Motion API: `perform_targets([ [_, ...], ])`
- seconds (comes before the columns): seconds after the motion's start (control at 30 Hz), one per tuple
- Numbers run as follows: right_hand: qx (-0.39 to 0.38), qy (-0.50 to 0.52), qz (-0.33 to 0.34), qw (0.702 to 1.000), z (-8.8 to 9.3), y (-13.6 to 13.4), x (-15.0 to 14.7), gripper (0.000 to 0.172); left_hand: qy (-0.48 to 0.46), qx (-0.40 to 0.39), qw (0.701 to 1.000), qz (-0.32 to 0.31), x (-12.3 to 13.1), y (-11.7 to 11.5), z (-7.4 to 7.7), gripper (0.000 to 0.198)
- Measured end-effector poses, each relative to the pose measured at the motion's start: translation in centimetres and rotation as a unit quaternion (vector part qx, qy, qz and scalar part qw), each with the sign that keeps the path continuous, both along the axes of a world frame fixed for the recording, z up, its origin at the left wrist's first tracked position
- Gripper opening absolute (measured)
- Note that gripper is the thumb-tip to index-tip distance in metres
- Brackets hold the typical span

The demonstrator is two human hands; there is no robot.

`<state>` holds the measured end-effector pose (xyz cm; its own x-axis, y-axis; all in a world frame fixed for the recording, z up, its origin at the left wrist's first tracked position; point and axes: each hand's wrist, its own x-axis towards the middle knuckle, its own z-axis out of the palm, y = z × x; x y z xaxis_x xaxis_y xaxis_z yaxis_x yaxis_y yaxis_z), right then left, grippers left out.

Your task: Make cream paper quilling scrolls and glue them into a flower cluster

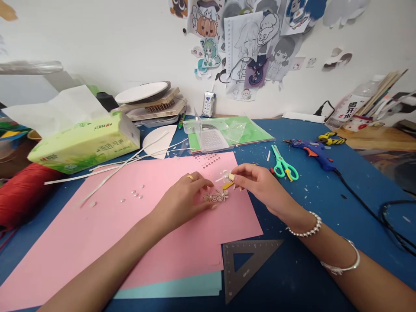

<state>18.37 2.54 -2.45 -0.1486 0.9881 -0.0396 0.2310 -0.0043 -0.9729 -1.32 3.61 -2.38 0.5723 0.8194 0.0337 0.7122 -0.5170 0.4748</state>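
Observation:
My left hand (190, 193), with a gold ring, is closed around one end of a small ornament (216, 197) of cream coils. The ornament rests on or just above the pink paper (182, 236); which of the two I cannot tell. Just to the right, my right hand (256, 184) pinches a small yellow flat piece (228, 185), its tip close to the coils. A clear-and-white bit (224, 175) shows beside these fingertips, its kind too small to make out. Several white beads (134, 192) lie on the paper left of my hands.
Right of the paper are teal scissors (284, 164), a blue glue gun (308, 151) with its cord, and yellow-black pliers (331, 138). A triangle ruler (248, 266) lies in front. White strips (130, 160), a tissue pack (86, 143) and a clear plastic box (212, 141) stand behind.

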Motion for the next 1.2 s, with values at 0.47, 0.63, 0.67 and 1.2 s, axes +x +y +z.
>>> perform_targets([
  [0.47, 0.072, -0.254, 0.025, 0.964, 0.0, -0.2, 0.4, 0.009, 0.0, -0.046, 0.999, -0.027, -0.3, -0.1, 1.2, 0.022],
  [0.63, 0.063, -0.326, 0.086, 0.939, 0.8, -0.6, 0.8, 0.009, 0.011, -0.04, 0.999, -0.022, -1.0, -0.4, 1.5, 0.034],
  [0.67, 0.074, -0.334, 0.088, 0.936, 0.9, -0.6, 0.9, 0.009, 0.011, -0.024, 1.0, -0.017, -0.9, -0.4, 1.1, 0.041],
  [1.2, 0.078, -0.413, 0.163, 0.893, 1.3, -1.2, 0.3, 0.018, -0.025, -0.047, 0.997, -0.061, -0.8, -0.8, 0.2, 0.042],
])
